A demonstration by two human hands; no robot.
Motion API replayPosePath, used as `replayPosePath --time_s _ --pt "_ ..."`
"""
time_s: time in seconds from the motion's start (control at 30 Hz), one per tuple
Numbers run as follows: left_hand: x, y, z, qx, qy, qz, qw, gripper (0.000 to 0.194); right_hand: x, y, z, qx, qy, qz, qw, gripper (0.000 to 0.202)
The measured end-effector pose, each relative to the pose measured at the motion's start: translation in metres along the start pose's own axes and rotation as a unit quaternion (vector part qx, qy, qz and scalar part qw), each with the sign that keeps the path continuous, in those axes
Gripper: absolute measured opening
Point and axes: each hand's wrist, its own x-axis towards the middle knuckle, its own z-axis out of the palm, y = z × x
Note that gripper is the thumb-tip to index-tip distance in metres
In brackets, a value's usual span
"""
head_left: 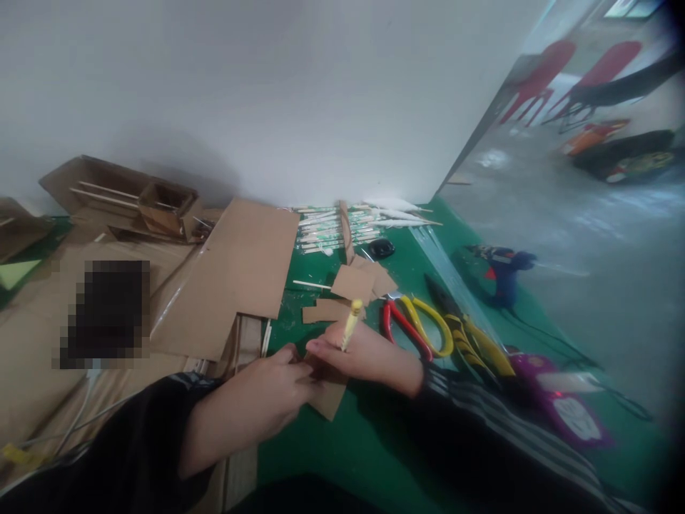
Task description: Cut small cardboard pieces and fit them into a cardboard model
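Note:
My right hand [374, 357] is closed round a pale yellow pen [350, 327], whose top end points up and away; its tip is hidden. Beneath the hands is a small brown cardboard piece [327, 401]. My left hand [270, 391] has its fingers curled onto the near left edge of that piece, close against the right hand. Some of its fingertips are hidden. Just beyond the hands lie a cardboard strip [324, 311] and small cardboard squares [354, 283].
Right of my hands are red-and-yellow-handled scissors [407, 328], yellow-handled pliers [476, 339], a blue glue gun [506, 275] and a purple device [556, 400]. Leftward lie a large cardboard sheet [235, 271] and cardboard boxes [165, 210]. Thin sticks [321, 232] lie by the white wall [267, 93].

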Motion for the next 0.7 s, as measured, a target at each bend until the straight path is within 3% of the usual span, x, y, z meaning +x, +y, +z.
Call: replayPosePath --time_s 0.7 --pt "-0.0015 -0.0004 0.0045 -0.01 0.016 -0.015 1.0 0.025 -0.0028 -0.0021 -0.002 -0.019 -0.013 -0.009 1.0 0.055"
